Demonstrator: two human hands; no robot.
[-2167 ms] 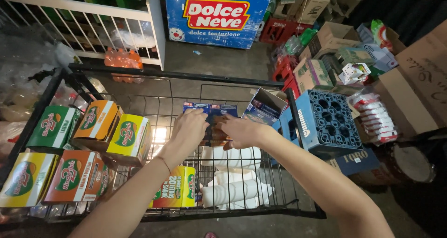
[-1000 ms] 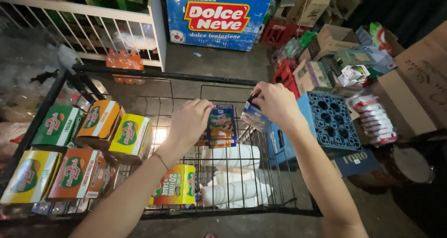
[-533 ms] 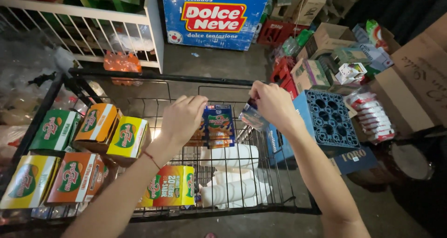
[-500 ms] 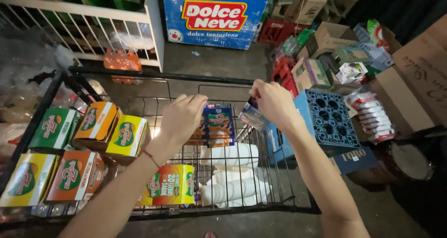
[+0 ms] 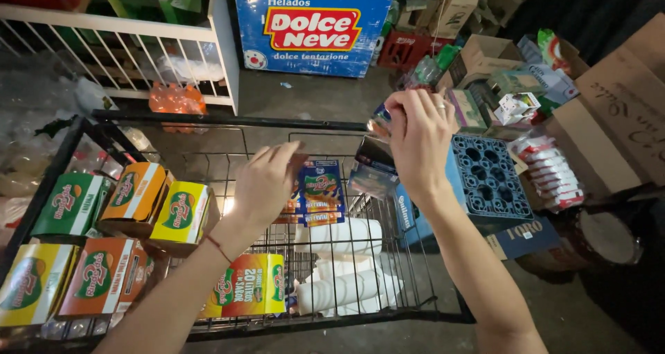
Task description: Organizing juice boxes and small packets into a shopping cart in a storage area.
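A view from above looks down on two bare arms reaching over a black wire shopping cart (image 5: 208, 122) in a dim storeroom.

The left hand (image 5: 267, 184) is over the middle of the cart, fingers curled around the left edge of a strip of small blue snack packets (image 5: 318, 191) that hangs upright just above the cart's basket. The right hand (image 5: 419, 136) is raised higher, over the cart's right rim, with its fingers closed on a second bunch of shiny packets (image 5: 374, 167); the back of the hand hides most of the grip. The two bunches sit just beside each other, between the hands.

Inside the cart, along the left side, small cartons (image 5: 135, 195) in green, orange and yellow stand packed together. Another orange and yellow carton (image 5: 246, 291) lies near the front, and stacks of white cups (image 5: 346, 288) lie on their sides just right of it, below the hanging packets.

Right of the cart, touching its side, stands a blue plastic crate (image 5: 488, 181) with round holes in its top. Beyond the cart is a large blue freezer chest (image 5: 312, 25), and a white wire rack (image 5: 118, 42) stands at upper left. Cardboard boxes (image 5: 616, 111) and mixed packaged goods pile up on the right.
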